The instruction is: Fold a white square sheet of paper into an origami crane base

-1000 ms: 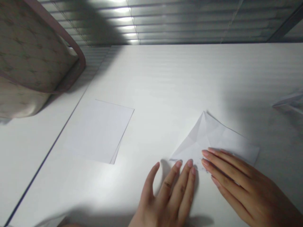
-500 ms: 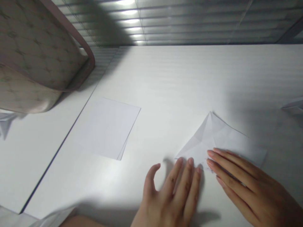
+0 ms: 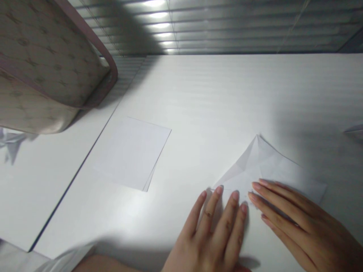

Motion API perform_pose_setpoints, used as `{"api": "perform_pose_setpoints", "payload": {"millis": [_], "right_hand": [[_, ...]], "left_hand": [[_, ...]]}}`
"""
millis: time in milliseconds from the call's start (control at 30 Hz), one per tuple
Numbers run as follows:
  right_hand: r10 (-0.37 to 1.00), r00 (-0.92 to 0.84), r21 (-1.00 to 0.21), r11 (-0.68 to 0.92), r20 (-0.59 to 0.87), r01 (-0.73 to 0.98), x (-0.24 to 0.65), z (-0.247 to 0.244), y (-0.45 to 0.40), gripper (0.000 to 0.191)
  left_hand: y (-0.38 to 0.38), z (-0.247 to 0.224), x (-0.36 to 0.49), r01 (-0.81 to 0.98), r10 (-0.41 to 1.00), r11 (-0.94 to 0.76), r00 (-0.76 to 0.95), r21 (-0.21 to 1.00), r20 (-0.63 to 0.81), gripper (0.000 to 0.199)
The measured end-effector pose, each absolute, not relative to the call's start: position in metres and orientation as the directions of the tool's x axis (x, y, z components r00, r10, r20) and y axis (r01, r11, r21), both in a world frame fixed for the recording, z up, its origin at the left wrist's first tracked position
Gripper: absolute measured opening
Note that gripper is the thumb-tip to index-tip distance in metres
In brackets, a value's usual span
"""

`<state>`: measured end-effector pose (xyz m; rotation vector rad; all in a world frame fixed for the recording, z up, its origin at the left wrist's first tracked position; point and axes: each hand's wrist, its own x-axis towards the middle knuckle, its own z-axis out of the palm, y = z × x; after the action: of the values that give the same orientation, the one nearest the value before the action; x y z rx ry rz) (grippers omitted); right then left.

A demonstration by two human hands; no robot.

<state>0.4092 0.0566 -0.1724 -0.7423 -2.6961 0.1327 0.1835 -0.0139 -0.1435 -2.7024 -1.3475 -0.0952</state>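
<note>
A sheet of white paper, folded (image 3: 255, 170), lies flat on a white table (image 3: 215, 90), low and to the right in the view. Its creases run up to a sharp point on the far side, and a triangular flap shows on its upper face. Both hands rest on it, and neither pinches anything. The left hand (image 3: 211, 234) is spread wide, its fingers fanned apart, with the fingertips on or just at the near edge of the fold; the outermost finger comes down on the table just beside the paper. The right hand (image 3: 297, 223) lies flatter, coming in from the right, with its fingers pressed close together and stretched across the near part of the sheet. Its fingertips stop just beside the left hand's fingers, nearly touching them.

Up and to the left, well apart from the hands, sits a small stack of square paper sheets (image 3: 132, 153), slightly offset at one corner. A padded, quilted beige cushion (image 3: 42, 64) with mauve piping hangs into the upper left, over a second white surface (image 3: 36, 181) that meets the table along a dark seam. A scrap of folded paper (image 3: 354, 129) just enters at the right edge — and slatted metal blinds (image 3: 227, 26) fill the far side.
</note>
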Motion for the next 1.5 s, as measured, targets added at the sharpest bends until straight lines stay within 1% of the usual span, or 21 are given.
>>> {"api": "perform_pose_setpoints", "payload": {"millis": [200, 300, 467, 633, 800, 900, 967, 1067, 1133, 1200, 1333, 1400, 1500], "right_hand": [[0.521, -0.792, -0.193, 0.853, 0.319, 0.484, 0.407, -0.17, 0.059, 0.031], [0.509, -0.797, -0.198, 0.861, 0.327, 0.468, 0.407, -0.17, 0.06, 0.031], [0.517, -0.802, -0.204, 0.856, 0.299, 0.475, 0.408, -0.172, 0.057, 0.032], [0.519, -0.797, -0.213, 0.854, 0.307, 0.474, 0.408, -0.172, 0.056, 0.032], [0.532, -0.785, -0.211, 0.847, 0.317, 0.489, 0.407, -0.171, 0.056, 0.031], [0.539, -0.782, -0.207, 0.842, 0.312, 0.498, 0.407, -0.17, 0.056, 0.032], [0.539, -0.783, -0.207, 0.842, 0.31, 0.497, 0.407, -0.17, 0.056, 0.032], [0.533, -0.785, -0.202, 0.846, 0.316, 0.494, 0.407, -0.171, 0.057, 0.032], [0.524, -0.786, -0.191, 0.851, 0.327, 0.488, 0.406, -0.171, 0.058, 0.032], [0.518, -0.783, -0.18, 0.855, 0.343, 0.486, 0.406, -0.17, 0.059, 0.032], [0.514, -0.784, -0.181, 0.857, 0.348, 0.482, 0.405, -0.168, 0.06, 0.032], [0.516, -0.786, -0.192, 0.857, 0.341, 0.479, 0.404, -0.168, 0.06, 0.032], [0.527, -0.782, -0.209, 0.85, 0.332, 0.484, 0.404, -0.17, 0.059, 0.033]], "left_hand": [[-0.012, -0.14, 0.185, 0.818, 0.817, -0.57, 0.574, -0.074, 0.051, 0.056], [-0.011, -0.14, 0.185, 0.808, 0.807, -0.584, 0.588, -0.079, 0.058, 0.057], [-0.012, -0.142, 0.184, 0.82, 0.822, -0.565, 0.569, -0.089, 0.03, 0.056], [-0.011, -0.14, 0.185, 0.825, 0.828, -0.551, 0.56, -0.129, 0.043, 0.055], [-0.014, -0.138, 0.186, 0.815, 0.817, -0.562, 0.574, -0.145, 0.06, 0.06], [-0.016, -0.138, 0.185, 0.807, 0.808, -0.575, 0.586, -0.136, 0.058, 0.058], [-0.017, -0.138, 0.185, 0.808, 0.803, -0.575, 0.587, -0.124, 0.099, 0.056], [-0.015, -0.136, 0.187, 0.827, 0.812, -0.559, 0.561, -0.062, 0.158, 0.053], [-0.012, -0.136, 0.19, 0.808, 0.795, -0.589, 0.585, -0.03, 0.159, 0.049], [-0.009, -0.138, 0.193, 0.78, 0.769, -0.625, 0.621, -0.027, 0.153, 0.048], [-0.007, -0.144, 0.194, 0.772, 0.763, -0.635, 0.633, -0.027, 0.129, 0.057], [-0.008, -0.146, 0.194, 0.769, 0.763, -0.638, 0.638, -0.04, 0.1, 0.053], [-0.01, -0.146, 0.193, 0.79, 0.783, -0.611, 0.613, -0.055, 0.105, 0.055]]}}
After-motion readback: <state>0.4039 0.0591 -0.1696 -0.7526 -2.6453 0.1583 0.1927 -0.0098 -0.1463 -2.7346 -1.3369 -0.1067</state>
